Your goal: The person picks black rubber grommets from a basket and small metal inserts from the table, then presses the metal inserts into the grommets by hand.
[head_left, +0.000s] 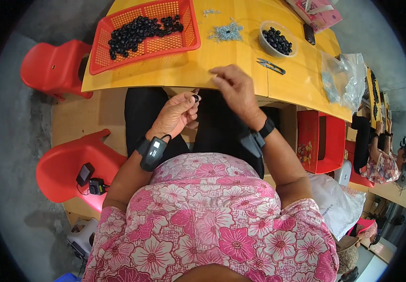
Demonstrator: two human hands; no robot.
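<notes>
Just below the table edge, my left hand (pixel 177 112) is closed with a small black ring-shaped part (pixel 196 98) pinched at its thumb and fingertips. My right hand (pixel 236 91) is raised to the right of it, apart from the left, over the table's near edge. Its thumb and index finger are drawn together, slightly blurred; anything between them is too small to make out. On the yellow table (pixel 165 75), a red basket (pixel 98 49) holds many similar black parts (pixel 137 35). A heap of tiny silvery pieces (pixel 226 32) lies right of the basket.
A clear bowl (pixel 293 47) of black parts stands at right, with thread snips (pixel 271 66) before it. Beyond are a dark phone (pixel 309 34), a pink packet (pixel 318 14) and a clear plastic bag (pixel 344 82). Red chairs (pixel 55 66) stand left; another person (pixel 381 160) sits far right.
</notes>
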